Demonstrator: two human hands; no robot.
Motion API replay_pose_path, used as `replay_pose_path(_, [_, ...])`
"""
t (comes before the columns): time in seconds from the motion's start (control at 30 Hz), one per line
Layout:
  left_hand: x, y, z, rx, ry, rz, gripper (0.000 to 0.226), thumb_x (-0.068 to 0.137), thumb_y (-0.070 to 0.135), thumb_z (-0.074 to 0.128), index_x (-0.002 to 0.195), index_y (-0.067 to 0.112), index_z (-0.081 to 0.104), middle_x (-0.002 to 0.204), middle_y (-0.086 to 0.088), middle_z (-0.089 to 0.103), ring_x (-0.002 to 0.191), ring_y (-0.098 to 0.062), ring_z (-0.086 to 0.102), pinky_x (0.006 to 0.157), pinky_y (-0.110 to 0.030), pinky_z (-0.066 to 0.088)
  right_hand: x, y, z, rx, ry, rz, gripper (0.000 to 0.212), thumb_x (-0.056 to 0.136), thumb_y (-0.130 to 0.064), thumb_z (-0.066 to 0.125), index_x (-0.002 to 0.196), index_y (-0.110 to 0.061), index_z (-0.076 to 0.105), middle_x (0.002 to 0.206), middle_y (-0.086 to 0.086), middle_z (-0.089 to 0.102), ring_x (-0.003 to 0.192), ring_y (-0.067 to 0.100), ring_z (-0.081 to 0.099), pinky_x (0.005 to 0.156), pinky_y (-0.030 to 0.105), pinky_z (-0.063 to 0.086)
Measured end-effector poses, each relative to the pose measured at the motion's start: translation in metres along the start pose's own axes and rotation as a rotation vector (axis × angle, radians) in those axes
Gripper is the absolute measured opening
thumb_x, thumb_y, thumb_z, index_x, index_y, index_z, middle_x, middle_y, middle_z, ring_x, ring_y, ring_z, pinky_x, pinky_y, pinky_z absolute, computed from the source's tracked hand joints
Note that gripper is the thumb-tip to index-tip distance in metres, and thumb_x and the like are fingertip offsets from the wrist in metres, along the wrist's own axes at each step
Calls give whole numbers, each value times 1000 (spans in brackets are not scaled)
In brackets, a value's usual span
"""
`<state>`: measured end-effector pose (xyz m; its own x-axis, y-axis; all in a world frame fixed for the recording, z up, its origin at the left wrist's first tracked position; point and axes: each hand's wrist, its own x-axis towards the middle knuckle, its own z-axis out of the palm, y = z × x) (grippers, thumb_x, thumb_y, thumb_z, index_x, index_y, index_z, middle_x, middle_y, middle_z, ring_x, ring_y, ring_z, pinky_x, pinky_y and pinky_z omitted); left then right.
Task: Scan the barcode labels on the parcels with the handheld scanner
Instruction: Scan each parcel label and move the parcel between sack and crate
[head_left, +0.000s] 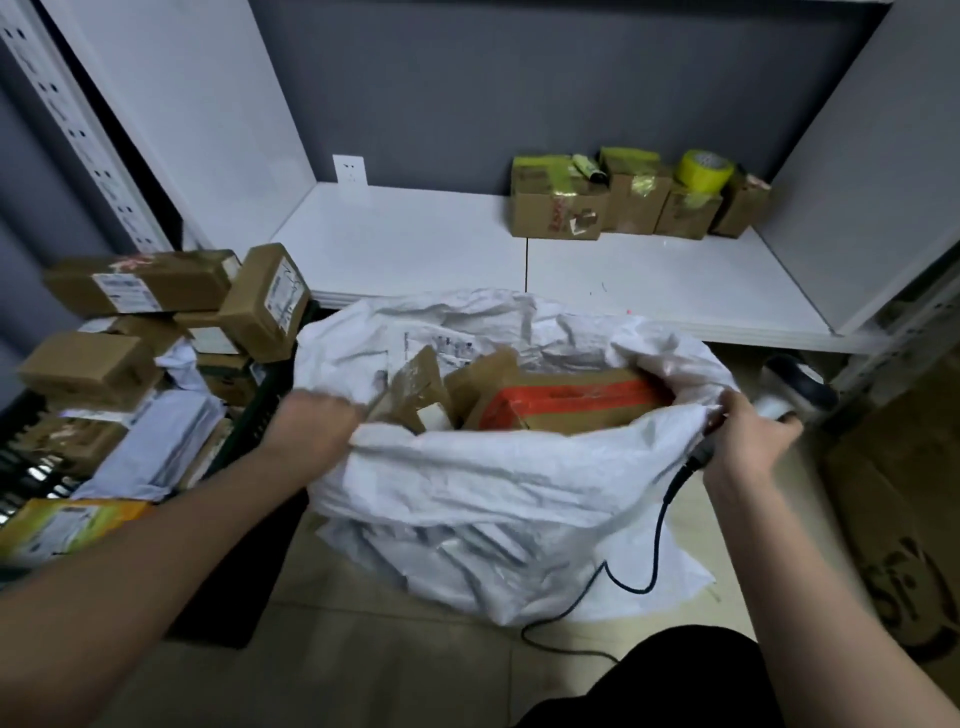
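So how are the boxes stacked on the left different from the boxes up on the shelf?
The left boxes are piled loosely at tilted angles over a dark crate; the shelf boxes stand upright in a row. The left boxes show white printed labels; the shelf boxes carry yellow tape, with a yellow tape roll on top. Both groups are brown cardboard.

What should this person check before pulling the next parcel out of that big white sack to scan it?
1. Sack mouth open: ok. Both hands hold the white sack by its rim, left hand and right hand.
2. Parcels reachable: ok. The orange-taped box lies near the top.
3. Scanner in hand: ok. The right hand also holds the handheld scanner.
4. Scanner cable free: cannot tell; it hangs across the sack.
5. Barcode label facing up: cannot tell, too blurred.
6. Room in the crate: not ok, piled high.
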<state>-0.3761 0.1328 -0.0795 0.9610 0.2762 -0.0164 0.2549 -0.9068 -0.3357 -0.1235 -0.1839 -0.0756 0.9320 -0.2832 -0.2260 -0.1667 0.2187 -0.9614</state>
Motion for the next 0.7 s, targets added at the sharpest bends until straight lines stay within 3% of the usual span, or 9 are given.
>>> replay_pose_path(0.07, [-8,-22,-29,-37,206,-103,35,34,4,82,58,9,58,46,-9,51,37,-27,54,44,-25,35,-1,-3,0,8,12,2,68,81,-15,67,139,-11,33,128,11,55,103,22,61,91,38,53])
replay_pose_path(0.13, [-22,-25,-52,12,350,-173,26,46,2,71,69,5,59,56,-12,54,48,-32,57,49,-30,34,-5,-5,0,7,6,6,71,80,-17,68,140,-12,32,127,8,54,103,22,60,94,39,52])
replay_pose_path(0.23, [-43,-13,-50,78,465,-83,20,64,10,45,76,4,60,60,-13,54,51,-31,56,50,-32,35,-9,-3,-3,5,2,14,64,85,-14,66,140,-10,33,122,4,51,101,21,58,91,35,51])
replay_pose_path(0.3, [-54,-7,-38,58,407,18,19,65,14,47,77,7,61,62,-12,56,52,-30,57,50,-32,37,-11,-2,-8,4,10,31,64,85,-14,67,139,-10,34,125,7,54,106,24,60,95,41,51])
replay_pose_path(0.33, [-57,-6,-32,50,356,58,17,63,16,59,77,8,63,63,-11,57,53,-30,58,50,-31,39,-13,-3,-10,3,9,29,66,83,-14,68,139,-10,34,129,9,54,109,26,61,97,44,51])
replay_pose_path(0.4, [-61,-3,-25,40,210,95,47,43,29,86,81,10,67,66,-9,61,54,-28,61,49,-28,42,-18,-7,-13,-1,-13,26,71,77,-18,69,139,-13,34,132,13,55,112,30,62,97,49,51])
replay_pose_path(0.43, [-63,-1,-26,42,126,76,59,38,38,90,86,11,68,70,-8,63,58,-27,63,51,-28,44,-22,-11,-15,1,-28,28,74,73,-21,69,139,-15,34,133,14,55,111,32,62,96,50,51])
replay_pose_path(0.57, [-67,7,-38,29,10,-52,53,87,54,54,128,22,49,111,0,65,101,-22,63,77,-31,44,-32,-31,-16,-9,-86,-13,74,82,-16,68,145,-17,28,131,12,53,108,27,61,94,44,52])
replay_pose_path(0.7, [-73,7,-60,39,-58,-99,40,93,48,44,124,24,50,115,2,65,104,-19,62,74,-28,43,-45,-48,-13,-5,-127,-59,70,88,-13,65,147,-12,28,120,9,51,101,23,59,92,39,51])
